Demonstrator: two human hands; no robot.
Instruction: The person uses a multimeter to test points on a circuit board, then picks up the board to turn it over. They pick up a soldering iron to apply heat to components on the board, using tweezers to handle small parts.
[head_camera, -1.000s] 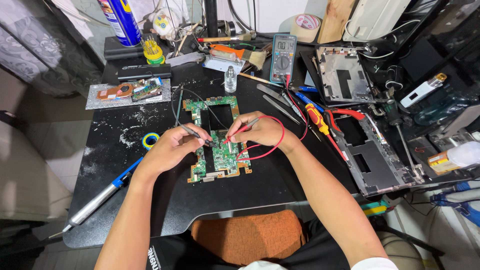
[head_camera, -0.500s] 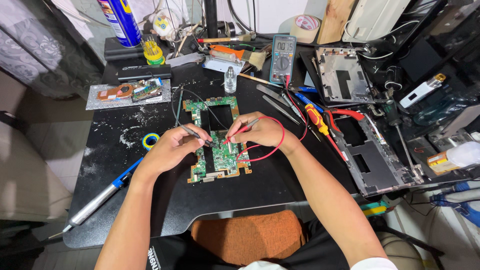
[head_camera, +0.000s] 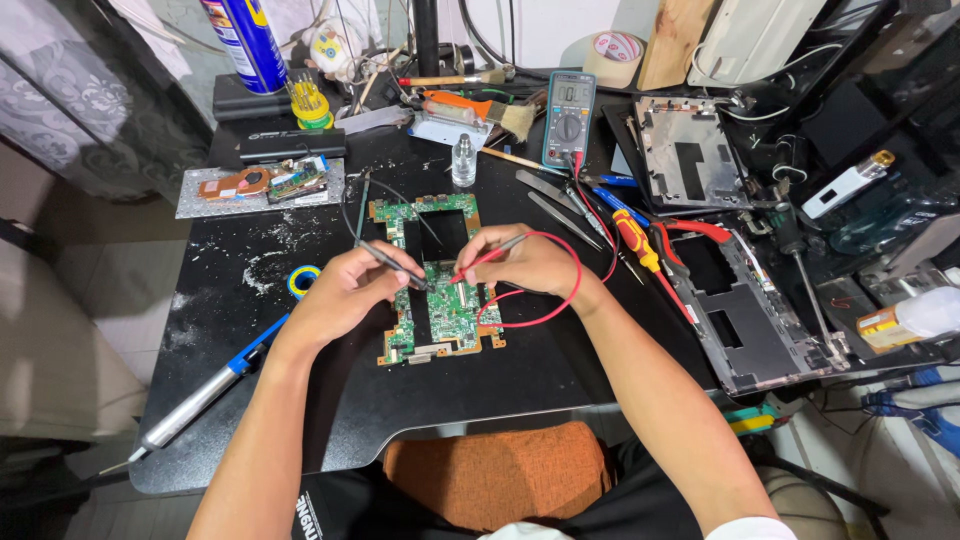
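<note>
A green circuit board (head_camera: 440, 300) with a rectangular cut-out lies flat on the black table (head_camera: 560, 370). My left hand (head_camera: 345, 290) grips a black test probe (head_camera: 385, 258) whose tip touches the board's middle. My right hand (head_camera: 525, 262) pinches a red test probe (head_camera: 478, 265) pointed at the same area, its red lead (head_camera: 560, 300) looping beside my wrist. Both leads run back to a grey multimeter (head_camera: 570, 118) at the far edge.
A blue-handled soldering iron (head_camera: 205, 385) lies at the left front, a blue tape roll (head_camera: 303, 280) beside the board. Tweezers, screwdrivers (head_camera: 636, 238) and an opened laptop shell (head_camera: 740, 310) fill the right. A spray can (head_camera: 245, 40), brush and small bottle (head_camera: 463, 160) stand behind.
Both hands stay on the board with the probes; the tips have shifted only slightly.
</note>
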